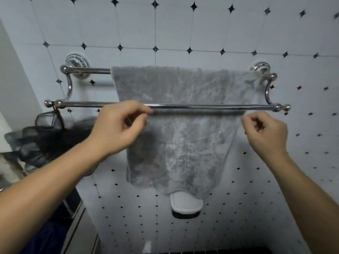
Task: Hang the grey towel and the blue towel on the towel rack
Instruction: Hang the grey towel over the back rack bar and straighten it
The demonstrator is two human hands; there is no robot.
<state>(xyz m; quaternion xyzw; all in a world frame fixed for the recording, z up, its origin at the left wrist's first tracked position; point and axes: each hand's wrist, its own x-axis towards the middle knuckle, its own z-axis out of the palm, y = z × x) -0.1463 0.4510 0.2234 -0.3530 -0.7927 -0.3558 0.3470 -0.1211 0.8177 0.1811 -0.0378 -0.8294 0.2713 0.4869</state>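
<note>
The grey towel (183, 140) hangs over the back bar of the chrome double-bar towel rack (201, 106) and drops behind the front bar. My left hand (119, 125) is just under the front bar at the towel's left edge, thumb and forefinger pinching the cloth. My right hand (266, 131) is at the towel's right edge with its fingers curled in a pinch on that edge. A dark blue fabric (53, 228) shows at the lower left, partly behind my left forearm; I cannot tell whether it is the blue towel.
A black mesh bag (45, 136) hangs from the front bar's left end, close to my left wrist. A white slipper (185, 204) lies on the tiled floor under the towel. The tiled wall is right behind the rack.
</note>
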